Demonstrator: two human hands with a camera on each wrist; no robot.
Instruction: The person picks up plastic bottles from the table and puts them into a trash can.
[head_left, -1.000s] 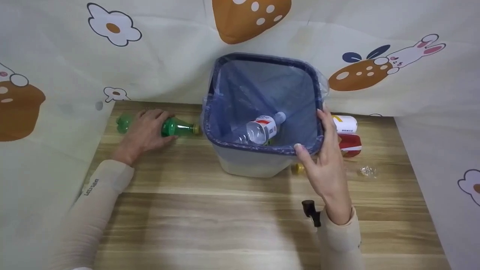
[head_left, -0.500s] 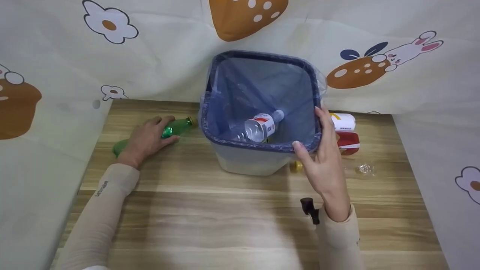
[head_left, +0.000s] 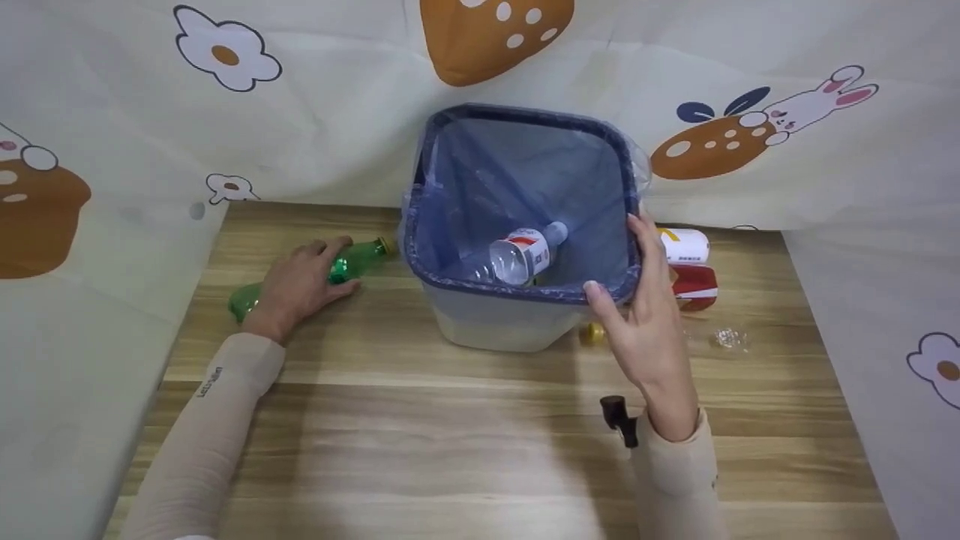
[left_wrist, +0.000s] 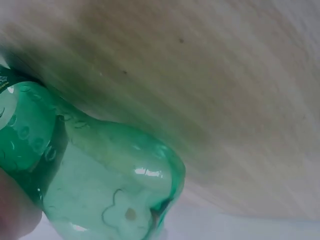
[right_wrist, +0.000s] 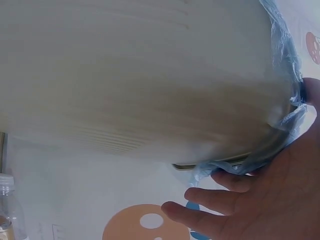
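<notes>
My left hand (head_left: 295,289) lies over a green plastic bottle (head_left: 355,261) and grips it round the middle, hiding its label. The bottle lies slanted on the wooden tabletop, capped neck toward the bin, and its clear green base (left_wrist: 115,170) fills much of the left wrist view. With the thumb and fingers of my right hand (head_left: 651,337) I hold the near right corner of the trash bin (head_left: 495,322), which has a blue rim and a clear liner. Some fingers (right_wrist: 210,200) extend below the rim in the right wrist view. Inside the bin rests a clear bottle (head_left: 525,255) with a white and red label.
Right of the bin lie a white can (head_left: 686,246), a red carton-like item (head_left: 694,288) and a clear bottle with a yellow cap (head_left: 595,334), partly behind my right hand. A patterned cloth (head_left: 337,112) walls the table at back and sides.
The green bottle has turned from lying sideways to a slant, its base swinging toward me, with my left hand shifting slightly along. My right hand stays at the bin's corner.
</notes>
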